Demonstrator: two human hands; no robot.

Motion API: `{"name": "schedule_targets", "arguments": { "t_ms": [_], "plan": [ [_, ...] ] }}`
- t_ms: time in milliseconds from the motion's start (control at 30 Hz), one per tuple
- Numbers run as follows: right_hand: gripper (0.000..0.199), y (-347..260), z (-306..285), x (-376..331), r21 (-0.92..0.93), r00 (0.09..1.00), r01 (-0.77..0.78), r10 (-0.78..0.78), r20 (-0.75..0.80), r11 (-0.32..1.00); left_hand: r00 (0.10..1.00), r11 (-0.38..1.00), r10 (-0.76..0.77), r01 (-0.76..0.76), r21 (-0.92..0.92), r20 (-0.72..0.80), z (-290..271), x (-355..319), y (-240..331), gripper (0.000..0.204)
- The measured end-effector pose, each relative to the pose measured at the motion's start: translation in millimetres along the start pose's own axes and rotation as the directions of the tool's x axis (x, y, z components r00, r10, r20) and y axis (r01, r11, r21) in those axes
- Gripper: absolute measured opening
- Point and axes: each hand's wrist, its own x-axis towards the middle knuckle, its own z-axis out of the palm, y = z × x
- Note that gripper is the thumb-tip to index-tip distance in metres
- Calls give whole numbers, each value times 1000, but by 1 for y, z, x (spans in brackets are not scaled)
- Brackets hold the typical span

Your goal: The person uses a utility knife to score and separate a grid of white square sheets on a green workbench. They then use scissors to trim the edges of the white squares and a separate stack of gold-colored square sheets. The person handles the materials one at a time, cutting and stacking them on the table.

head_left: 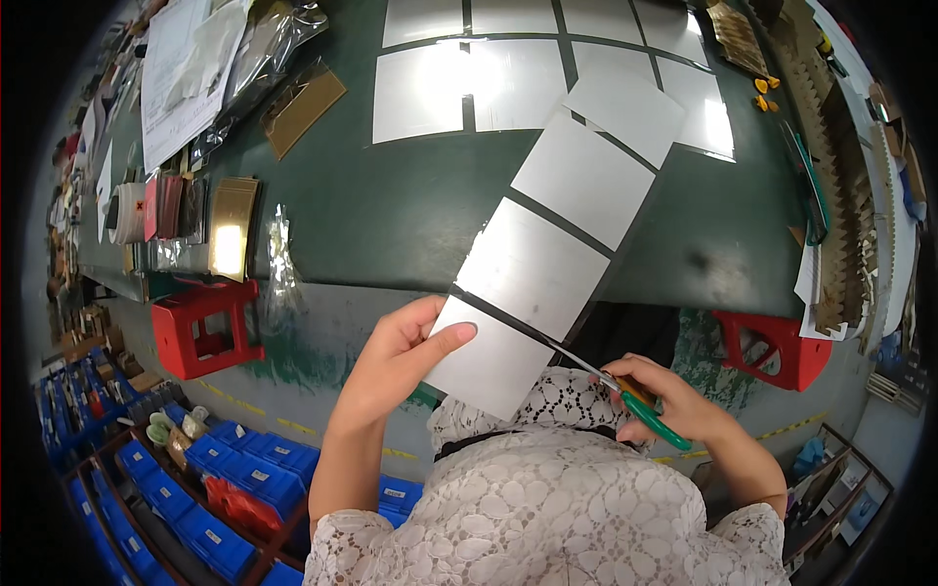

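A long strip of silvery-white rectangular panels point(535, 264), joined by dark bands, slants from the table over its near edge toward my body. My left hand point(381, 371) pinches the nearest panel, thumb on top, by its left side. In my right hand point(679, 400) is a pair of scissors with green handles point(655, 420). The blades point up and left, at the right end of the dark band between the two nearest panels. The strip's far end overlaps a larger sheet of similar panels point(420, 93) lying flat on the dark green table point(391, 205).
Papers point(186, 93), a brown flat piece point(305, 107) and a gold stack point(233, 227) lie at the left. Another green-handled tool point(813, 186) rests at the right beside saw-toothed strips point(850, 195). Red stools point(200, 332) stand under the table. Blue bins point(254, 469) fill the lower left.
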Motion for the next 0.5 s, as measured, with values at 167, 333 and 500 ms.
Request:
{"name": "schedule_targets", "arguments": {
  "t_ms": [167, 333, 500],
  "plan": [
    [69, -3, -1, 7, -36, 1000, 16, -16, 5, 999, 1000, 1000, -10, 10, -17, 19, -4, 0, 1, 19],
    [69, -9, -2, 11, -81, 999, 37, -37, 0, 996, 999, 1000, -13, 14, -18, 46, -6, 1, 3, 21],
    [70, -13, -4, 14, -162, 998, 60, -60, 2, 985, 998, 1000, -19, 18, 9, 52, -7, 1, 5, 23]
  ]
}}
